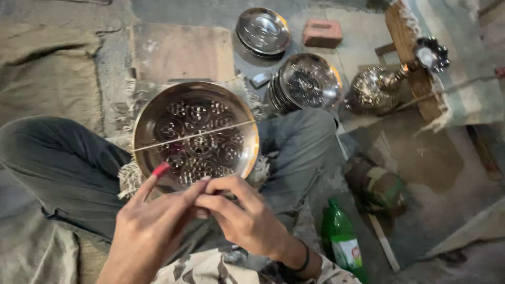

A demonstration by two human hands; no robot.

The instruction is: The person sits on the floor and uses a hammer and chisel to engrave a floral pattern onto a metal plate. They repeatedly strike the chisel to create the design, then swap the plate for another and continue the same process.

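A round shiny metal plate (144,123) with embossed round patterns rests on a frayed cloth between my crossed legs. A thin straight line, rod or wire, crosses it from left rim to right rim. My left hand (150,231) reaches up from the lower left with fingers stretched out; its index finger has a red tip (161,169) touching the plate's near rim. My right hand (244,218), with a black band on the wrist, is curled over the left hand's fingers just below the plate. Whether it pinches something small is hidden.
Two stacks of similar metal plates (263,31) (307,81) stand beyond my knee, by a red brick (322,33). An ornate brass vessel (373,89) sits by a wooden bench (415,68). A green plastic bottle (342,239) stands at my right. Burlap (47,68) lies left.
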